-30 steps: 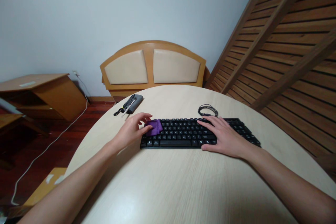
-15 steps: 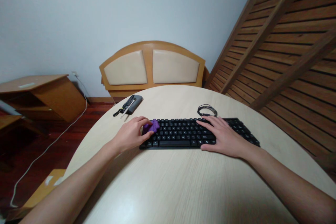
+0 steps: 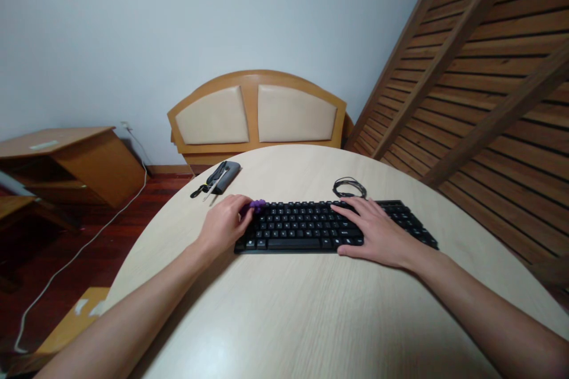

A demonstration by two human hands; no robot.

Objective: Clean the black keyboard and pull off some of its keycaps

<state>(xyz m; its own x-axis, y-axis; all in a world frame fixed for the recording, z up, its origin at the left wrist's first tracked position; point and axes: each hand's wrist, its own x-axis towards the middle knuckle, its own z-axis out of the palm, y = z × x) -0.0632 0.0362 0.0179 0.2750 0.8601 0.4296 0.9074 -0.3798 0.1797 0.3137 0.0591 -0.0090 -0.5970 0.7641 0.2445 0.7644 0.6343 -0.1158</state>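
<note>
A black keyboard (image 3: 302,227) lies flat across the table in front of me. My left hand (image 3: 226,219) is closed at its upper left corner, thumb and fingers pinching a soft purple lump (image 3: 257,206), knobbly like cleaning putty. Most of that lump is hidden by my fingers. My right hand (image 3: 376,231) rests with spread fingers over the right part of the keyboard, thumb at its front edge. Behind the keyboard lies a coiled black cable (image 3: 349,187).
On the round pale table (image 3: 284,308), at back left, lies a dark grey object (image 3: 230,173) with a black cord and a thin light stick. A padded headboard (image 3: 258,108) stands behind. Slatted wood (image 3: 471,100) leans at right; a low cabinet (image 3: 89,160) stands left.
My left hand has drawn the purple lump up toward the keyboard's upper left corner and gathered it into the fingers, uncovering lower left keys. My right hand stays in place.
</note>
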